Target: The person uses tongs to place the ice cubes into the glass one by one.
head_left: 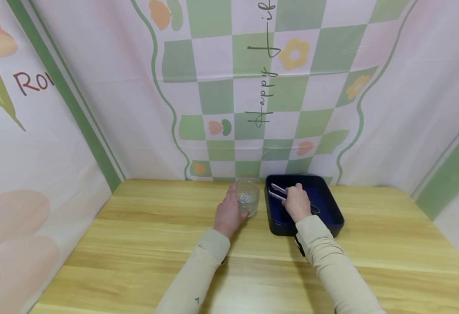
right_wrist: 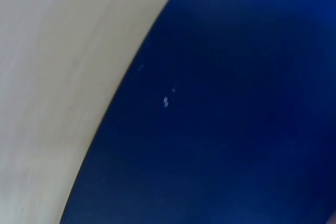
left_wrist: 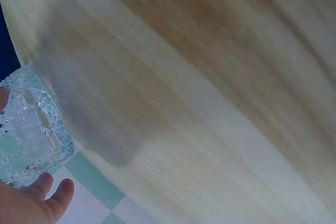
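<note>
A clear patterned glass stands on the table, left of a dark blue tray. My left hand holds the glass from its left side, thumb at the near side. In the left wrist view the glass shows a textured surface, with fingertips beside it. My right hand is over the tray and grips slim tongs. Their two arms point left, spread apart, and the rounded end shows behind the hand. The right wrist view shows mostly the tray; the tongs are out of it.
A wooden table bears the glass and tray. Behind it hangs a green and white checked cloth, close to the tray's far edge. Another printed cloth hangs at the left.
</note>
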`<action>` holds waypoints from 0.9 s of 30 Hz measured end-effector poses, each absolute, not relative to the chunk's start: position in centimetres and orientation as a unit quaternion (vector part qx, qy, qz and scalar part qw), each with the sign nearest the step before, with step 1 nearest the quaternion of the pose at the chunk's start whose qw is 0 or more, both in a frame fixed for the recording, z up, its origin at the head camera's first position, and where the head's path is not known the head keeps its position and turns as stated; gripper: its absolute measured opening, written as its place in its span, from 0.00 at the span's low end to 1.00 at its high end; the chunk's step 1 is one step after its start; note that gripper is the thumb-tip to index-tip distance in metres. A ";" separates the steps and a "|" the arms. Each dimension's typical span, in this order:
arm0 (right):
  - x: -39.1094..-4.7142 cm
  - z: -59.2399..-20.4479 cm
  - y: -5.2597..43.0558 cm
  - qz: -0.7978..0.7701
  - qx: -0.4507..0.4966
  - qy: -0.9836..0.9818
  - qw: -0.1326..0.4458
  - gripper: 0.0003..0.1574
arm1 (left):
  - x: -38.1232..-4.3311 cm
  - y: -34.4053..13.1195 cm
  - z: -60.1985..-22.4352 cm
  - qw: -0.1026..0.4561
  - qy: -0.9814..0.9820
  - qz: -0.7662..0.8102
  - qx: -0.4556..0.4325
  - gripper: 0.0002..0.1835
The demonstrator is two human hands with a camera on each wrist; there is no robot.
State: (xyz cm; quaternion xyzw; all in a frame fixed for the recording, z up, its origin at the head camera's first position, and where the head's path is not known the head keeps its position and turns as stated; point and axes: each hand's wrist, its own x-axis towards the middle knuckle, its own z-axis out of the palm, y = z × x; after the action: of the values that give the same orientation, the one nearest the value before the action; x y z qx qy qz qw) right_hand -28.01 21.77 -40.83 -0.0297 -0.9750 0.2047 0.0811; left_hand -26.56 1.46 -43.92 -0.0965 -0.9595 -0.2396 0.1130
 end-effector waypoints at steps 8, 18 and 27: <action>-28.1 -41.2 21.5 0.201 -0.032 -0.974 0.095 0.18 | -26.4 1.5 -43.8 0.114 -0.961 -0.232 -0.097 0.53; -28.4 -41.5 21.4 0.204 -0.037 -0.975 0.078 0.17 | -26.5 1.4 -43.7 0.109 -0.961 -0.236 -0.097 0.53; -28.4 -41.6 21.3 0.215 -0.042 -0.973 0.075 0.23 | -26.5 1.4 -43.9 0.116 -0.961 -0.231 -0.099 0.53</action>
State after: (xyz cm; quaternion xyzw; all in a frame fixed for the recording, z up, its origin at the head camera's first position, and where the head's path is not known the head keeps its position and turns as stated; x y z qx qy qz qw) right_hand -28.43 21.28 -41.59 -0.0421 -0.9729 0.2149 0.0747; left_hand -26.53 1.37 -43.87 -0.0993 -0.9610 -0.2306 0.1158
